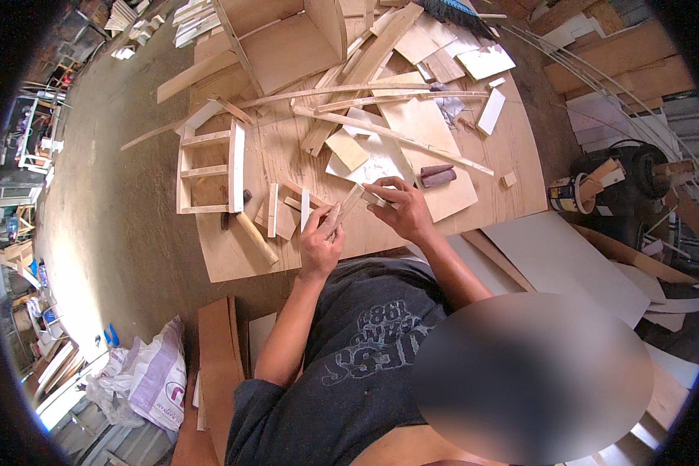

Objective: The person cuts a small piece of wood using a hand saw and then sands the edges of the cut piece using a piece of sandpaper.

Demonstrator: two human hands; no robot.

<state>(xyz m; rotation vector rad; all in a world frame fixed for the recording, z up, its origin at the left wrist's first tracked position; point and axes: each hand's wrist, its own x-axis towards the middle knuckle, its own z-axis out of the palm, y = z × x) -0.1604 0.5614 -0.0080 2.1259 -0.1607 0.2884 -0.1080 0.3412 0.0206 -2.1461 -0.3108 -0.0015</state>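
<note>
In front of my chest, a short pale wood strip [350, 202] slants up between my two hands. My left hand [322, 245] is closed around its lower end. At the upper end, the fingers of my right hand [402, 210] pinch the strip; a small flat piece also seems to be under them, too small to name. Just beyond the right hand lies a folded purplish-brown sheet [438, 177], perhaps sandpaper. Several short wood strips [273, 210] lie left of my left hand, beside a hammer [256, 238] with a wooden handle.
A small ladder-like wood frame [208, 171] stands at the table's left. An open wooden box [291, 50] and a blue-bristled brush [460, 14] are at the far side. Long strips and offcuts [396, 136] cover the table's middle. A bucket of scraps [573, 194] stands right.
</note>
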